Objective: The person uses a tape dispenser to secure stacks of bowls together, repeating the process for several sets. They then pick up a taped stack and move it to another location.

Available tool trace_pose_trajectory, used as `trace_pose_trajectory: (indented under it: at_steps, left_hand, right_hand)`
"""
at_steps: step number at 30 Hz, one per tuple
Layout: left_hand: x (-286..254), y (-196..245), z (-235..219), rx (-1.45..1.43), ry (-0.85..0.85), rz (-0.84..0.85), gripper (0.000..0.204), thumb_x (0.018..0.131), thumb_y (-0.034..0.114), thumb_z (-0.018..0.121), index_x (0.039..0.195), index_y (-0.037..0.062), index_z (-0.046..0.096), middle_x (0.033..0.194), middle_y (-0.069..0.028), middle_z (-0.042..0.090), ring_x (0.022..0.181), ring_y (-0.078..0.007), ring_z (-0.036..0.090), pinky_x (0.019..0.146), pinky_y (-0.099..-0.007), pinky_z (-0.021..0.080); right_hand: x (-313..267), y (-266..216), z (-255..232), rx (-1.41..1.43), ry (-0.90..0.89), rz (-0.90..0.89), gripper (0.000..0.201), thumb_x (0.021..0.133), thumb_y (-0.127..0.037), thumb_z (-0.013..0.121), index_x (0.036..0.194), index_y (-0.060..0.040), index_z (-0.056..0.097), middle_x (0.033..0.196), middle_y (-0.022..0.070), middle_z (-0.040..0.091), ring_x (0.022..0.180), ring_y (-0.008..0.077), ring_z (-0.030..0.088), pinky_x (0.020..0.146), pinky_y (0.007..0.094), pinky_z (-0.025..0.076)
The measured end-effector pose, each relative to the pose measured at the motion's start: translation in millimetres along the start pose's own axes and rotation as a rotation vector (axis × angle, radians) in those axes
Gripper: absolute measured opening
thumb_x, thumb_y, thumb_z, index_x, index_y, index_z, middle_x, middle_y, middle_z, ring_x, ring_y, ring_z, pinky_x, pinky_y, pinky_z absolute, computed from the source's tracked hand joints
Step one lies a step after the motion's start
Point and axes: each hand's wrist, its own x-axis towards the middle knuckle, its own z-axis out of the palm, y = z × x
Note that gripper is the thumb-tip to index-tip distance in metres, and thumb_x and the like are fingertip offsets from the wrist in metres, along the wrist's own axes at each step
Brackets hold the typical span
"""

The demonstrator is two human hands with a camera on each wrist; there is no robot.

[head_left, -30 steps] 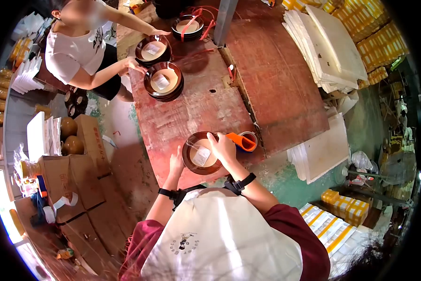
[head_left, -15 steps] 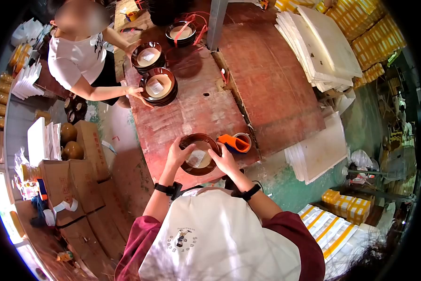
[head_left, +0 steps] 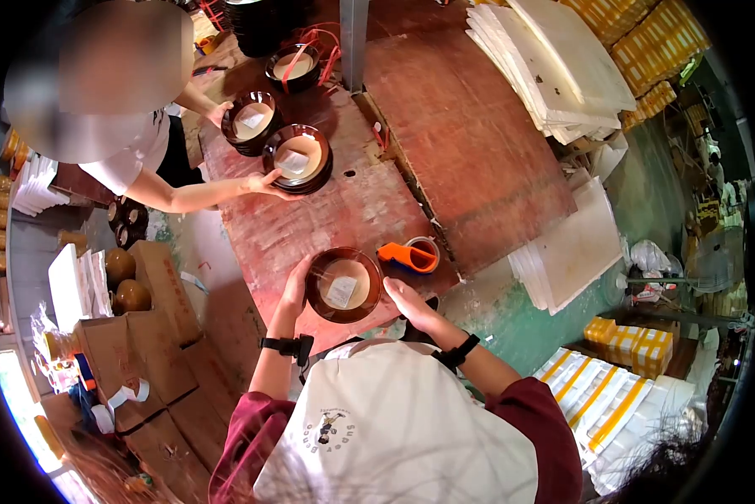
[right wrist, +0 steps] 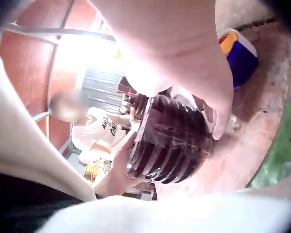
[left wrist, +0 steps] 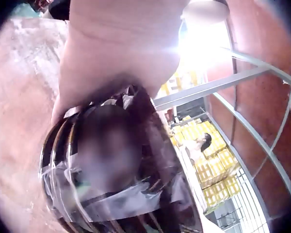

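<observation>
A stack of glossy brown bowls [head_left: 362, 284] with cream insides stands at the table's near edge, a white paper slip [head_left: 341, 291] in the top one. Clear, shiny film or tape runs round the stack's side in both wrist views. My left hand [head_left: 295, 284] lies along the left side of the stack, fingers extended. At the right, my right hand [head_left: 409, 304] has its fingers stretched out close by the bowls; the right wrist view shows its fingertips [right wrist: 217, 130] at their side. An orange and blue tape dispenser [head_left: 409, 256] sits just beyond the stack, to the right.
Across the red-brown table [head_left: 352, 210], another person's hand [head_left: 268, 183] rests against one of two more bowl stacks [head_left: 298, 160]. Red-strapped bowls [head_left: 293, 69] stand behind, near a metal post [head_left: 353, 50]. White foam sheets [head_left: 554, 76] lie at the right, cardboard boxes [head_left: 134, 353] at the left.
Both my thumbs have come off the top bowl's rim, and my right hand has shifted outward. The other person leans further in, hands still at the two stacks.
</observation>
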Motion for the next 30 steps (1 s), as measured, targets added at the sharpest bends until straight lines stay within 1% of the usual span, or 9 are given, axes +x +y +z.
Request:
trace_pose_trajectory:
  at_steps: [4,6,12,17,18,24,25,28,30]
  left_hand:
    - [27.5,-35.0,-31.8,-0.025,0.068,-0.14,0.053,0.104,0.045,0.047,0.136,0.0057,0.059,0.131,-0.0066,0.065,0.118,-0.0228,0.059,0.104,-0.036,0.045]
    - [28.4,-31.2,-29.8,-0.107,-0.044,-0.121,0.054,0.104,0.048,0.047,0.136,0.0055,0.059,0.131,-0.006,0.065,0.119,-0.0221,0.059,0.105,-0.0364,0.045]
    - [22.8,-19.2,-28.7,-0.089,-0.174,-0.159,0.051,0.105,0.039,0.048,0.136,0.0005,0.057,0.133,-0.0104,0.062,0.124,-0.0218,0.056,0.109,-0.0358,0.041]
    - [-12.3,-26.3,-4.6,-0.283,-0.115,-0.051,0.055,0.101,0.044,0.051,0.135,0.0021,0.058,0.13,-0.0099,0.064,0.118,-0.0247,0.06,0.106,-0.0397,0.045]
    - [-11.4,-34.5,-6.8,-0.328,-0.059,-0.079,0.056,0.1,0.046,0.051,0.134,0.0026,0.058,0.13,-0.0102,0.064,0.118,-0.0252,0.06,0.105,-0.0403,0.045]
    - [-5.8,20.0,132.9,-0.275,-0.039,-0.034,0.056,0.1,0.048,0.051,0.136,0.0063,0.057,0.13,-0.0099,0.064,0.117,-0.0252,0.06,0.102,-0.0406,0.048]
    - [5.8,18.7,160.0,-0.254,-0.021,-0.021,0.056,0.1,0.049,0.05,0.136,0.0064,0.057,0.13,-0.0095,0.064,0.118,-0.0249,0.06,0.103,-0.0399,0.047]
    - [48.9,13.2,263.3,-0.27,-0.037,0.007,0.056,0.1,0.05,0.051,0.136,0.007,0.057,0.129,-0.0079,0.064,0.117,-0.024,0.059,0.102,-0.0393,0.047]
    - [82.5,4.8,334.8,-0.316,-0.061,0.024,0.056,0.099,0.05,0.052,0.135,0.0075,0.057,0.128,-0.0075,0.064,0.115,-0.0235,0.06,0.102,-0.0391,0.047]
  right_hand:
    - [13.7,11.5,9.3,0.632,-0.073,0.309,0.069,0.102,-0.063,0.041,0.145,-0.0089,0.048,0.141,0.0114,0.055,0.128,0.0221,0.052,0.108,0.0395,0.041]
    - [14.8,-12.3,26.1,0.613,0.063,0.386,0.076,0.095,-0.073,0.044,0.146,-0.0165,0.048,0.143,0.0075,0.055,0.131,0.024,0.051,0.109,0.0487,0.04]
    - [38.8,3.1,51.2,0.904,-0.011,0.175,0.073,0.098,-0.066,0.044,0.148,-0.0121,0.045,0.15,0.0059,0.05,0.135,0.0205,0.048,0.114,0.0411,0.039]
    - [21.7,-56.3,58.1,0.754,0.178,0.394,0.062,0.098,-0.062,0.049,0.136,-0.0147,0.059,0.139,0.0039,0.06,0.125,0.0176,0.057,0.109,0.0378,0.043]
    - [35.3,-29.7,46.3,0.794,0.026,0.327,0.063,0.097,-0.063,0.05,0.137,-0.015,0.058,0.136,0.0026,0.062,0.122,0.017,0.059,0.105,0.038,0.047]
    - [-12.2,-87.2,-57.3,0.771,0.165,0.361,0.065,0.097,-0.065,0.05,0.139,-0.015,0.056,0.135,0.0029,0.062,0.12,0.0172,0.06,0.102,0.0391,0.049]
    - [-20.7,-96.0,-80.8,0.772,0.261,0.243,0.062,0.095,-0.061,0.057,0.139,-0.0169,0.055,0.137,0.0038,0.058,0.125,0.017,0.053,0.096,0.0358,0.048]
    - [-50.7,-136.7,-175.4,0.396,0.176,-0.305,0.058,0.103,-0.045,0.053,0.146,-0.006,0.047,0.144,0.0082,0.052,0.133,0.0183,0.046,0.112,0.0341,0.035]
    - [-41.8,-126.0,-240.5,0.502,0.236,-0.319,0.062,0.103,-0.047,0.053,0.145,-0.0012,0.049,0.144,0.0092,0.053,0.132,0.0194,0.047,0.113,0.0335,0.035]
